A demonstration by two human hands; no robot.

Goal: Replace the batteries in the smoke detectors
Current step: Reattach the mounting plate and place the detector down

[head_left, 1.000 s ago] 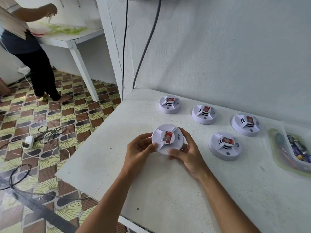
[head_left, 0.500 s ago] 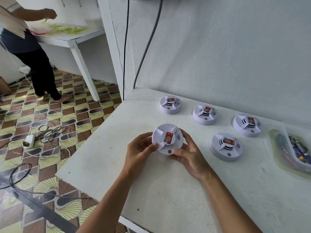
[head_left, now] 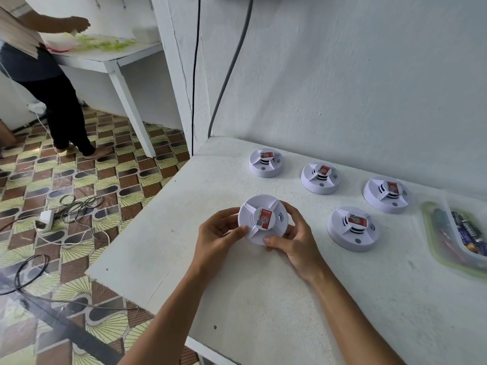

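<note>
Head view: both hands (head_left: 218, 234) (head_left: 297, 242) grip smoke detector (head_left: 263, 219).

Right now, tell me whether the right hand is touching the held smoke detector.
Touching. The head view shows the right hand with thumb and fingers curled against the held smoke detector rim.

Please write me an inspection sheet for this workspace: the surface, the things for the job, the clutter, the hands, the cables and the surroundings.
Surface: white table, scuffed, small dark specks.
Job's things: held smoke detector; four more detectors on the table; clear container with batteries at the right edge.
Clutter: nothing seen on the table.
Hands: left hand and right hand both grip the held detector.
Cables: two run down the wall; power strip and loose leads on the floor.
Surroundings: patterned floor tiles; another person at a second table.
</note>
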